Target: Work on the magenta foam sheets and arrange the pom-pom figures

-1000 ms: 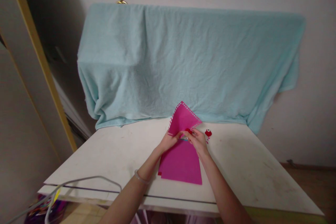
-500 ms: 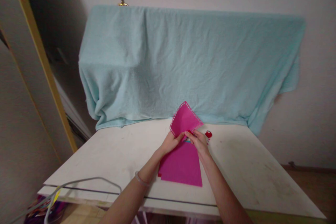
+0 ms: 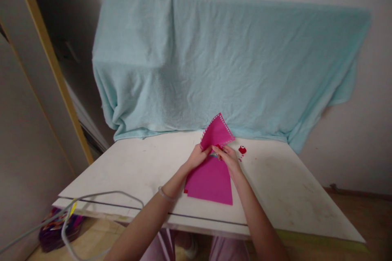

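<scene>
left hand [image 3: 199, 157] is clamped on the thin magenta papery sheet with white-dotted edges [image 3: 216, 131], up over the white surface [image 3: 147, 171]; right hand [image 3: 229, 158] seems to pinch a small red piece [image 3: 218, 146]. sheet's probably featherlight, bendy, so hold plain parts gently.

Red object [image 3: 218, 146] partly behind fingers [image 3: 221, 153]

Punched sheet [image 3: 217, 131]: magenta, thin, a row of small holes along its edges; raised and tilted, one corner uppermost, slightly curved, lower edge at the fingers [image 3: 204, 153] of the left hand. Red piece [image 3: 218, 146]: small, pinched at the fingers of the right hand, mostly hidden. Plain sheet [image 3: 210, 181]: magenta, straight-edged, flat on the counter [image 3: 275, 179] below both hands; whether joined to the punched sheet, cannot tell.
</scene>
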The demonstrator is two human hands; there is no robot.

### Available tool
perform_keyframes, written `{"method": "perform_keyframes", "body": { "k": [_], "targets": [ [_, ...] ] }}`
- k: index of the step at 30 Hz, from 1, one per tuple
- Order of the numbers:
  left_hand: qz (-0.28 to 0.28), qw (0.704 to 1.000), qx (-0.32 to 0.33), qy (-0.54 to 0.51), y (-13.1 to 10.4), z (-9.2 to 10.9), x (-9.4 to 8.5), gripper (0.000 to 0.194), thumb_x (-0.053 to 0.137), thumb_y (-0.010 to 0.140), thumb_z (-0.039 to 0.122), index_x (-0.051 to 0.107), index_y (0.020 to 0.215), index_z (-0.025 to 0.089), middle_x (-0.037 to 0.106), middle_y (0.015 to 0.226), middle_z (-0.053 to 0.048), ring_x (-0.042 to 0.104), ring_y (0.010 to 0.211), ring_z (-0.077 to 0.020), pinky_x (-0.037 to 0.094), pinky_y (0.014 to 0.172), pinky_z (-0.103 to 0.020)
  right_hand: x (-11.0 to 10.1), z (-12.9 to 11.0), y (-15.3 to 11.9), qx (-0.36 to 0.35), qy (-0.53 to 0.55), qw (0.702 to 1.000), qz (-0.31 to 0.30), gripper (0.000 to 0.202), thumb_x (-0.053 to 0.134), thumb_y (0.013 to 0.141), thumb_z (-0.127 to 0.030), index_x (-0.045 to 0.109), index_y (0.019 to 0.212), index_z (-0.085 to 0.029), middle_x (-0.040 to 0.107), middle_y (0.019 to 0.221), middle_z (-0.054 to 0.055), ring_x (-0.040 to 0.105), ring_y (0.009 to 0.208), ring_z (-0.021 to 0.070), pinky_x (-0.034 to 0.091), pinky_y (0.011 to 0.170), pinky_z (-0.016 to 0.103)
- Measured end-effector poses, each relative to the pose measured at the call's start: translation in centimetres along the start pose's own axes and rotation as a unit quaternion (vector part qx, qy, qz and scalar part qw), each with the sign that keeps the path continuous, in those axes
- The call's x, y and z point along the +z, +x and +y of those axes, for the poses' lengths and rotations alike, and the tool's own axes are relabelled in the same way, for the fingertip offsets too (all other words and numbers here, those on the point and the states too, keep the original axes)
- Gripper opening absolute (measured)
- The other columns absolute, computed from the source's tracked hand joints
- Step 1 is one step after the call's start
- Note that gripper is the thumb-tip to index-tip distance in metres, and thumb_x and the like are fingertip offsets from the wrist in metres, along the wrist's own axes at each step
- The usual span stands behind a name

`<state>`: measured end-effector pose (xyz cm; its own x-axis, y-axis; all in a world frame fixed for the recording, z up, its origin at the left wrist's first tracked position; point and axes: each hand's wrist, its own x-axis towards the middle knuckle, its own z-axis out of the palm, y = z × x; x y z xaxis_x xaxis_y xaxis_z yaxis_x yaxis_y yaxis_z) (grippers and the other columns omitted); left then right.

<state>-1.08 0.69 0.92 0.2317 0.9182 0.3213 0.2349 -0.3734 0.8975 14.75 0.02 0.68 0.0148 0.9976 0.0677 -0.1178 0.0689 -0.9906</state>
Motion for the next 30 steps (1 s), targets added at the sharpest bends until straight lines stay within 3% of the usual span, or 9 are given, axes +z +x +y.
{"method": "perform_keyframes", "body": {
  "k": [10, 23, 30],
  "targets": [
    [0.039, 0.999, -0.014, 0.002, 0.09, 0.09, 0.20, 0.030, 0.046, 0.086, 0.040, 0.059, 0.078, 0.014, 0.060, 0.075, -0.002, 0.050, 0.071, -0.0148, 0.043, 0.069, -0.026, 0.08, 0.14, 0.02, -0.009, 0.016, 1.000, 0.001, 0.049, 0.082, 0.053, -0.057, 0.064, 0.073, -0.017, 0.059, 0.060, -0.002, 0.047, 0.049, 0.0106, 0.036, 0.047, 0.024],
    [0.035, 0.999, 0.011, -0.005, 0.11, 0.08, -0.04, 0.029, 0.046, 0.088, 0.038, 0.061, 0.082, 0.014, 0.063, 0.080, -0.003, 0.052, 0.073, -0.0151, 0.044, 0.073, -0.026, 0.03, 0.35, 0.23, 0.014, 0.043, 0.999, -0.011, 0.044, 0.083, 0.056, -0.051, 0.064, 0.074, -0.016, 0.058, 0.060, -0.002, 0.047, 0.051, 0.0100, 0.033, 0.046, 0.022],
    [0.032, 0.999, 0.019, 0.030, 0.17, -0.43, -0.06, 0.027, 0.045, 0.089, 0.035, 0.061, 0.082, 0.014, 0.063, 0.080, -0.003, 0.053, 0.074, -0.0156, 0.044, 0.073, -0.026, 0.12, -0.04, 0.06, 0.025, 0.036, 0.999, -0.003, 0.048, 0.083, 0.052, -0.056, 0.064, 0.073, -0.017, 0.059, 0.060, -0.002, 0.048, 0.050, 0.0106, 0.034, 0.046, 0.023]
  ]
}}
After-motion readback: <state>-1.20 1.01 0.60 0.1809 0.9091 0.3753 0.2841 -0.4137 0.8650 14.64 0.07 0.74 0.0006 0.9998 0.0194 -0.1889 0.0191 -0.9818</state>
